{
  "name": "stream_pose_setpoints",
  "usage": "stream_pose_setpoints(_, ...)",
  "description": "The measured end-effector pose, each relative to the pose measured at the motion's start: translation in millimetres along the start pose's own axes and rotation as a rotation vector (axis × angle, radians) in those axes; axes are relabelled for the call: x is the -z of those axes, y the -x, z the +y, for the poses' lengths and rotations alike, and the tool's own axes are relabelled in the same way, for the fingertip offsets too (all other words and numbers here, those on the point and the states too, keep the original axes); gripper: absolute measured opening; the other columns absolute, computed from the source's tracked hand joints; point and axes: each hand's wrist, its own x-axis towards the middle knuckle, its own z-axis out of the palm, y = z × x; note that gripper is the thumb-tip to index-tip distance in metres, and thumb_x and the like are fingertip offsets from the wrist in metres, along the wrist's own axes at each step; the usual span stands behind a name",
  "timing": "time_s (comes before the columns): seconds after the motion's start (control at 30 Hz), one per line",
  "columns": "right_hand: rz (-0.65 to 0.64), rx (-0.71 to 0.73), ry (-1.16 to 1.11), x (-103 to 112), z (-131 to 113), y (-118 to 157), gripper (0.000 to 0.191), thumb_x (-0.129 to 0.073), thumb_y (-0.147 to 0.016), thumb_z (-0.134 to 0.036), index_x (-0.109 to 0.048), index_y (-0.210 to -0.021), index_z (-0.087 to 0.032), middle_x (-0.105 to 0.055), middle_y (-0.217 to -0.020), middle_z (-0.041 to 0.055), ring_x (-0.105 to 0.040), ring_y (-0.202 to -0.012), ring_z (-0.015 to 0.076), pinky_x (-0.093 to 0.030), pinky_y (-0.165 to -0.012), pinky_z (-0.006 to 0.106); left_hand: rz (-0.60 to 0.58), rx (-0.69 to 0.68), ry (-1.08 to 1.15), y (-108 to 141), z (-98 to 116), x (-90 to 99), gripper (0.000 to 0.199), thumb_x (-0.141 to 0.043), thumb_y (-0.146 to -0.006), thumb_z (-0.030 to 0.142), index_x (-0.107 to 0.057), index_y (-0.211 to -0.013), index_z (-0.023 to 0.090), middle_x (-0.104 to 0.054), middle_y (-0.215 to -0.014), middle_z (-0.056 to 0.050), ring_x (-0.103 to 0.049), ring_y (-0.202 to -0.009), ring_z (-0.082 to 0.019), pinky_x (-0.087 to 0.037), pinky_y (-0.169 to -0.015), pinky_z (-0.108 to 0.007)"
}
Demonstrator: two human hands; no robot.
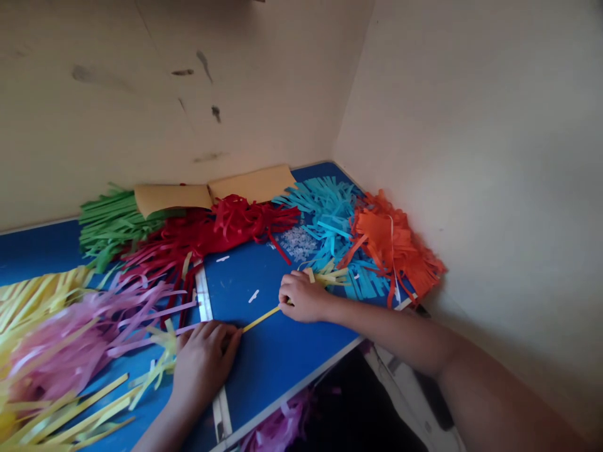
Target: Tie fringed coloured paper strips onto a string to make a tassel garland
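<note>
A thin yellow strip (260, 320) runs taut between my two hands, just over the blue table. My left hand (203, 359) pinches its left end, the fingers bent and pressed together. At the other end my right hand (302, 296) is closed on the strip, with pale yellow fringe (332, 275) showing behind the knuckles. More pale yellow fringe (162, 355) sticks out on the left side of my left hand; whether it joins the strip is hidden by the fingers.
Fringed bundles in green (113, 226), red (240, 216), turquoise (332, 204), orange (393, 242), purple (70, 342) and yellow (42, 292) lie around the blue table (277, 358). Tan cards (252, 184) lean by the wall. Small whitish clips (298, 242) sit in a pile near the turquoise bundle.
</note>
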Motion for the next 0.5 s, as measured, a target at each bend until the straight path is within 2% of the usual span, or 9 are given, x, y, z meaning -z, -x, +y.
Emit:
stream_pose_setpoints(0.07,0.001,0.004,0.050,2,-2,-1,0.007,-0.068,-0.082,-0.024,-0.067,-0.077,-0.020,-0.064,-0.090,0.0021,-0.052,-0.088,0.0195,-0.028,-0.083,0.036,-0.033,-0.009,-0.082,-5,5,5.4,0.028,-0.050,-0.092,0.039,-0.067,-0.076,0.024,-0.070,-0.073,-0.002,-0.063,-0.073,-0.023,-0.035,-0.071,-0.038)
stream_pose_setpoints(0.1,0.004,0.056,0.084,4,-2,-1,0.005,-0.066,-0.084,-0.024,-0.067,-0.082,-0.020,-0.065,-0.092,0.0027,-0.052,-0.089,0.0199,-0.028,-0.083,0.037,-0.037,-0.040,-0.114,-7,6,8.2,0.024,-0.050,-0.092,0.036,-0.068,-0.081,0.024,-0.071,-0.076,-0.002,-0.063,-0.075,-0.023,-0.035,-0.073,-0.039)
stream_pose_setpoints(0.17,0.019,0.226,0.160,7,0,1,0.007,-0.061,-0.090,-0.022,-0.067,-0.089,-0.021,-0.067,-0.096,0.0034,-0.052,-0.092,0.0205,-0.028,-0.084,0.039,-0.033,-0.172,-0.151,-8,8,12.6,0.023,-0.048,-0.092,0.025,-0.070,-0.098,0.028,-0.074,-0.089,-0.003,-0.064,-0.083,-0.024,-0.036,-0.081,-0.042)
stream_pose_setpoints(0.27,0.043,0.473,0.287,8,3,3,0.017,-0.053,-0.095,-0.015,-0.066,-0.085,-0.019,-0.068,-0.093,0.0041,-0.051,-0.099,0.0224,-0.027,-0.087,0.043,-0.028,-0.373,-0.175,-7,11,13.1,0.039,-0.045,-0.090,0.012,-0.065,-0.117,0.030,-0.074,-0.099,-0.003,-0.063,-0.090,-0.025,-0.036,-0.088,-0.045)
stream_pose_setpoints(0.33,0.073,0.569,0.364,6,4,0,0.022,-0.049,-0.096,-0.013,-0.066,-0.082,-0.017,-0.068,-0.089,0.0051,-0.051,-0.101,0.0237,-0.026,-0.089,0.045,-0.002,-0.414,-0.167,-9,15,8.3,0.036,-0.046,-0.089,0.011,-0.067,-0.115,0.026,-0.074,-0.097,-0.004,-0.064,-0.087,-0.024,-0.037,-0.088,-0.044)
stream_pose_setpoints(0.4,0.077,0.617,0.417,3,3,-6,0.026,-0.045,-0.097,-0.012,-0.066,-0.082,-0.016,-0.067,-0.086,0.0061,-0.051,-0.095,0.0232,-0.027,-0.090,0.045,0.061,-0.413,-0.146,-15,20,1.1,0.028,-0.049,-0.091,0.013,-0.070,-0.105,0.023,-0.075,-0.095,-0.004,-0.065,-0.084,-0.023,-0.038,-0.089,-0.044)
stream_pose_setpoints(0.5,0.048,0.562,0.405,3,-3,-13,0.023,-0.048,-0.095,-0.014,-0.067,-0.082,-0.015,-0.068,-0.084,0.0066,-0.052,-0.087,0.0213,-0.029,-0.088,0.043,0.152,-0.414,-0.134,-25,25,-4.3,0.022,-0.050,-0.093,0.016,-0.071,-0.092,0.022,-0.074,-0.085,-0.003,-0.065,-0.076,-0.020,-0.040,-0.090,-0.044)
